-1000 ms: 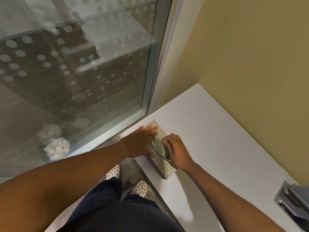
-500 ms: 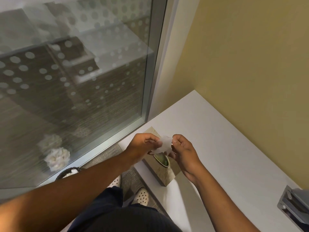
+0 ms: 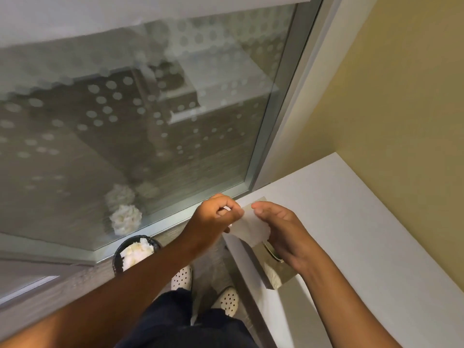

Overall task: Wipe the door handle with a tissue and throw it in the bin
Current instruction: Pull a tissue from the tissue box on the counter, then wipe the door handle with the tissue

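A white tissue is stretched between my two hands above a beige tissue box on the white counter. My left hand pinches the tissue's upper left edge. My right hand grips its right side, and the tissue's lower end hangs over the box opening. A dark round bin holding crumpled white tissues stands on the floor at lower left, below the glass. No door handle is in view.
A large glass panel with frosted dots and a metal frame fills the left. A yellow wall rises behind the counter. My legs and spotted white shoes stand between bin and counter.
My hands have lifted off the tissue box and pulled a tissue up out of it. The view has tilted so the bin on the floor now shows.
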